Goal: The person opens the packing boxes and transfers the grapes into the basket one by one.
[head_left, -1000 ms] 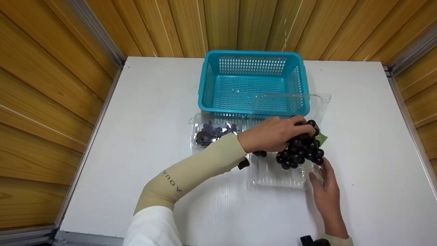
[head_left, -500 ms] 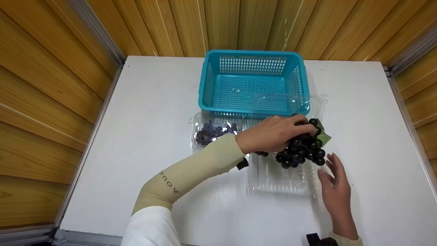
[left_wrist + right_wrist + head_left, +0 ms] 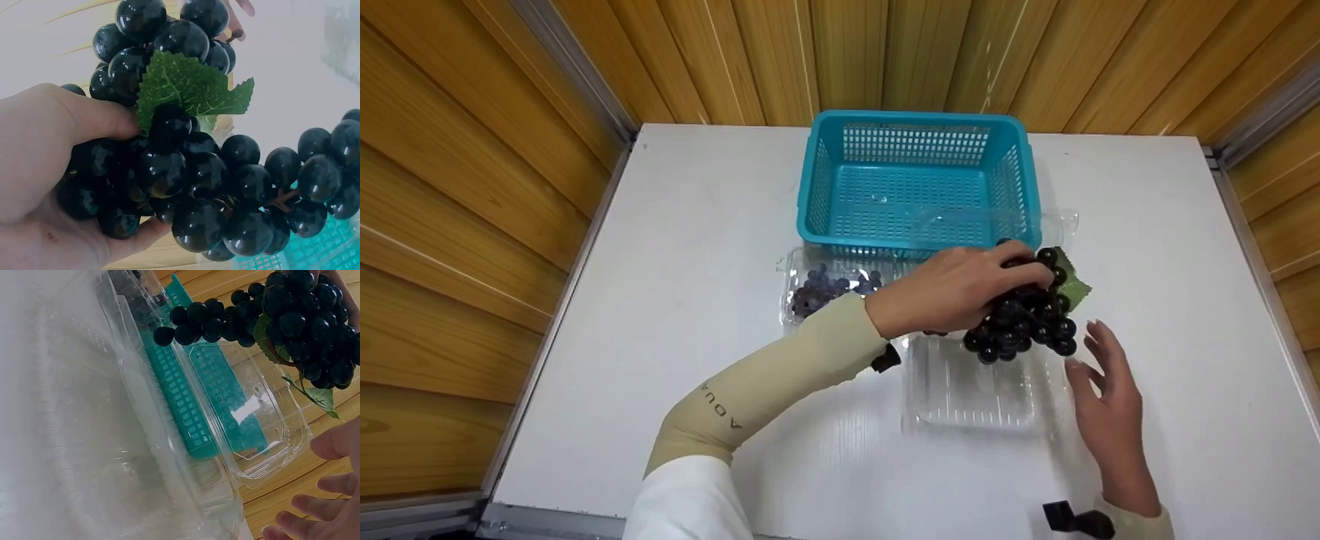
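My left hand (image 3: pixel 952 289) grips a bunch of dark grapes (image 3: pixel 1012 330) from above, over a clear plastic clamshell box (image 3: pixel 971 405). Thumb and fingers wrap the middle of the bunch in the left wrist view, where a green leaf (image 3: pixel 185 90) shows beside the thumb. The box's lid (image 3: pixel 247 405) stands open behind it, overlapping the blue basket. Just right of the box, my right hand (image 3: pixel 1110 409) is held with fingers apart, close below the grapes and holding nothing. In the right wrist view, the box's ribbed bottom (image 3: pixel 107 433) shows no fruit on it.
A teal basket (image 3: pixel 915 118) with nothing in it stands at the back of the white table (image 3: pixel 675 300). To the left of the open box lies another clear box (image 3: pixel 787 304) with dark grapes inside. Wood-patterned panels (image 3: pixel 847 52) surround the table.
My right hand has let go of the box's right side and moved right and slightly away. My left hand has raised the grapes a little toward the basket, and the leaf shows more.
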The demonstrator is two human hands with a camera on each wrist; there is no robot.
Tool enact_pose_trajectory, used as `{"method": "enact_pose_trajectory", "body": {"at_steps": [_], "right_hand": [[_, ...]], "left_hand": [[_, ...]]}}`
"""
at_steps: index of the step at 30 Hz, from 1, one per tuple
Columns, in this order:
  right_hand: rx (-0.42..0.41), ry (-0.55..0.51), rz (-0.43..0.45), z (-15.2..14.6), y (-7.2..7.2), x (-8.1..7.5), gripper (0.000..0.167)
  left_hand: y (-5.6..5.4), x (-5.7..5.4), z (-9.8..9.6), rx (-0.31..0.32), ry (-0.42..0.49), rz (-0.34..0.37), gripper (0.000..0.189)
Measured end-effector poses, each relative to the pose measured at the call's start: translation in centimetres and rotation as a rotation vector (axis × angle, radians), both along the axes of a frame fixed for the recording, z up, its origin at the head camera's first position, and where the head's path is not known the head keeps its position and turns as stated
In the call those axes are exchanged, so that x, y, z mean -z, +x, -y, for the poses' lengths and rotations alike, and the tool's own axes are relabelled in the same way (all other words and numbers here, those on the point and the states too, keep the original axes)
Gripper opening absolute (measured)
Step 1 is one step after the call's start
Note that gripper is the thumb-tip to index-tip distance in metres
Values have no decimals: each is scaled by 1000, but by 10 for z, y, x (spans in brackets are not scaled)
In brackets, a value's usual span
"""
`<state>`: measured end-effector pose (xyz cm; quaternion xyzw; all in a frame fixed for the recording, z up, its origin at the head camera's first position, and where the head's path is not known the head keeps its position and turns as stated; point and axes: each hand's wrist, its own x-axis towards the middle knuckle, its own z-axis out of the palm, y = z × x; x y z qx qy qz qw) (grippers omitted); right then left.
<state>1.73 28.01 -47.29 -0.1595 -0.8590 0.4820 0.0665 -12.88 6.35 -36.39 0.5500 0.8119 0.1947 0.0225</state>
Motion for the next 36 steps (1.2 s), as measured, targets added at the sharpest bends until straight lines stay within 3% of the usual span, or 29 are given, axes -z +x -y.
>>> {"method": "enact_pose_trajectory", "body": {"at_steps": [18,36], "right_hand": [[-58,49,-75,3,-15,-14,58],[-148,100,-126,19,-28,-23,58]], "left_hand": [[-1,-17,17,-8,125,2,37],[-5,-34,32,-79,173,-11,36]]}}
